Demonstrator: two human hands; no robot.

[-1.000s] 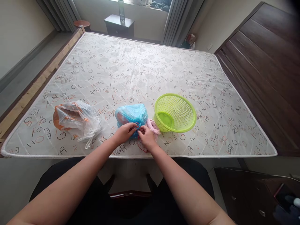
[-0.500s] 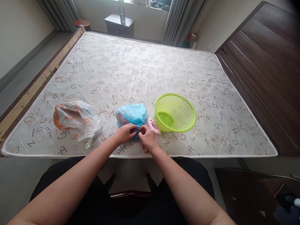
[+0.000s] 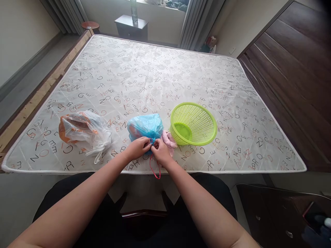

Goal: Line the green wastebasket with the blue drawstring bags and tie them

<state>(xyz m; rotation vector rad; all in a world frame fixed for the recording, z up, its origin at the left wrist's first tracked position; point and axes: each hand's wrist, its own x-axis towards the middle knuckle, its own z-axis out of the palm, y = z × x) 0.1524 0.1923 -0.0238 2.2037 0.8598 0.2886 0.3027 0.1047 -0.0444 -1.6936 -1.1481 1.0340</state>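
A blue translucent plastic bag (image 3: 145, 126) with something reddish inside lies near the front edge of the mattress. My left hand (image 3: 138, 148) and my right hand (image 3: 161, 151) meet at its gathered neck, fingertips pinched close together. A thin red string (image 3: 155, 172) runs at the neck by my fingers, and its loop dangles over the mattress edge. Both hands are closed on the string at the neck; my fingers partly hide the exact hold. Beside my right hand lies a fuzzy pink cloth (image 3: 168, 138), partly covered by that hand.
A lime-green mesh basket (image 3: 210, 141) stands tilted to the right of the cloth. On the left lies a knotted white and orange plastic bag (image 3: 86, 129). All rest on a letter-printed mattress (image 3: 144, 79). A nightstand (image 3: 131, 26) with a glass vase (image 3: 134, 12) stands beyond.
The red string's loop, mostly behind my right hand before, now hangs down between my wrists. My fingers have shifted slightly at the bag's neck.
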